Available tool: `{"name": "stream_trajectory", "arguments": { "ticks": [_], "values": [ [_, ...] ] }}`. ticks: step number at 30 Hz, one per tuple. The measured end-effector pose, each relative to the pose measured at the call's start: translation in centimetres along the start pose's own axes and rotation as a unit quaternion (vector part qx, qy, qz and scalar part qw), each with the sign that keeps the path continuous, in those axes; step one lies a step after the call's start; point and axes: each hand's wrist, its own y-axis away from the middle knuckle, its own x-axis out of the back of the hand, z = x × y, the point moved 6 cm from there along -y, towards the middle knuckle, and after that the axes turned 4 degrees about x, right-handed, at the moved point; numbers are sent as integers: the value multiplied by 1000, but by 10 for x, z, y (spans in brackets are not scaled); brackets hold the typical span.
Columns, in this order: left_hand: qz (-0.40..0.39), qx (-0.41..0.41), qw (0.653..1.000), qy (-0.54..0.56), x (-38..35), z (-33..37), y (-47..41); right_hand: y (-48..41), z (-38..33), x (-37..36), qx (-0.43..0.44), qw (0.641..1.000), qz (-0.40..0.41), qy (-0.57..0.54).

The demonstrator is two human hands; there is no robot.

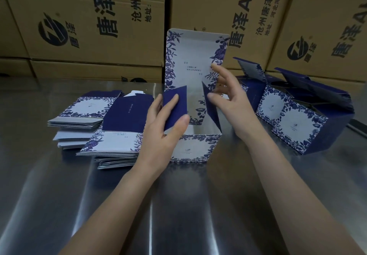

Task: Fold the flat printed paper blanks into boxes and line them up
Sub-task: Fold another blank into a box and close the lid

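While half-formed box (195, 149) stands at frame centre on worktop (178, 205): left hand (160, 135) pinches side flap (175, 111); right hand (232, 100), spread open, touches opposite flap (211, 111). Finished boxes (294, 127) at right; unfolded blanks (111, 135) stacked at left.
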Motion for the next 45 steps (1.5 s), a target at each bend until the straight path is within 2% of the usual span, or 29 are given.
{"name": "stream_trajectory", "arguments": {
  "ticks": [8, 12, 21, 27, 35, 39, 43, 45],
  "values": [
    [26, 89, 994, 60, -1, -9, -5, 15, 9, -11, -23, 997, 25, -70],
    [36, 75, 995, 57, -1, -12, -5, 18, 15, -12, -25, 996, 51, -72],
    [30, 38, 988, 150, -2, -13, -6, 15, 12, -15, 15, 1000, 16, -12],
    [40, 6, 991, 130, 1, -9, -5, 19, 18, -15, -31, 998, 9, -60],
    [27, 38, 995, 89, 6, -18, -10, 23, 38, -14, -111, 986, 12, -126],
    [16, 77, 986, 148, 4, -23, -11, 25, 46, -16, -138, 978, -4, -157],
    [4, 112, 964, 242, 1, -27, -11, 29, 49, -17, -133, 976, -25, -168],
    [2, 122, 960, 252, 2, -30, -10, 31, 49, -18, -131, 977, -40, -166]
  ]
}}
